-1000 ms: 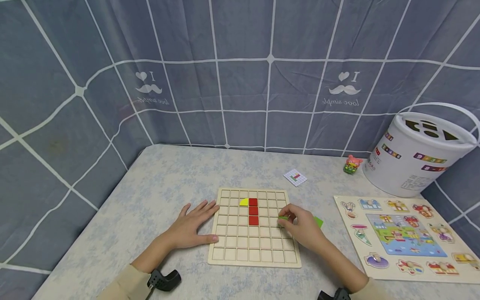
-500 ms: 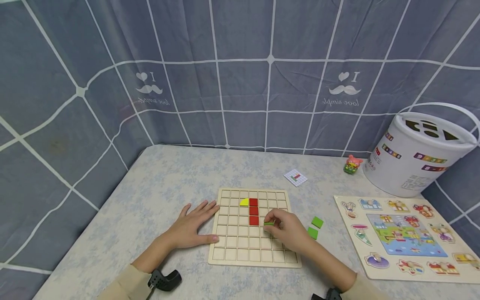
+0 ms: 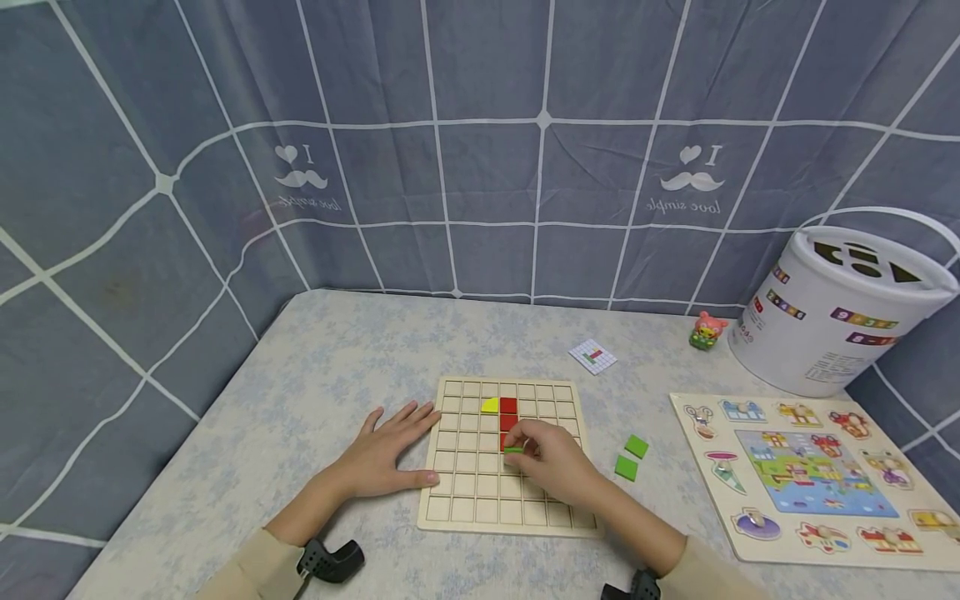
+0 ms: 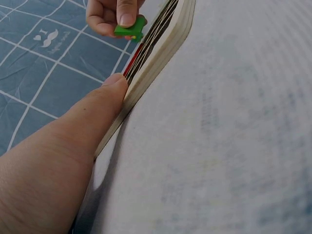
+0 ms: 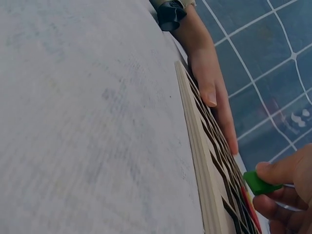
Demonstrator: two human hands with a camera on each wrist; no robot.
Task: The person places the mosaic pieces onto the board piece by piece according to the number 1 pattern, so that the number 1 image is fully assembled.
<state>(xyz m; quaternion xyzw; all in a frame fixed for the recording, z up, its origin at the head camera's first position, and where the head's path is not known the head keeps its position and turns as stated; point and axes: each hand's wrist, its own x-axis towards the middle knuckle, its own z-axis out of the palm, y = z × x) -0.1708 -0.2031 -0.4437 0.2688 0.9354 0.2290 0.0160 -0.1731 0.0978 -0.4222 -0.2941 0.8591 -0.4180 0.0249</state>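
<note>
A wooden grid board (image 3: 465, 508) lies flat on the table. Its cells hold a column of red square tiles (image 3: 508, 406) and a yellow quarter-round tile (image 3: 490, 405) left of the top red one. My right hand (image 3: 551, 458) pinches a green tile (image 5: 261, 184) between thumb and fingers, just above the board by the lowest red tile, which it partly hides. With fingers spread straight, my left hand (image 3: 386, 454) rests at the board's left edge; the left wrist view shows its thumb (image 4: 105, 109) touching that edge.
Two green square tiles (image 3: 637, 447) lie right of the board. Behind it is a small pattern card (image 3: 592, 357). A picture puzzle board (image 3: 712, 517), a pig figurine (image 3: 706, 331) and a white bucket (image 3: 825, 333) stand farther right. A grey-blue curtain (image 3: 487, 167) hangs behind the table.
My right hand has carried the green tile leftward over the board, from its right side to the bottom of the red column. My left hand has stayed in place.
</note>
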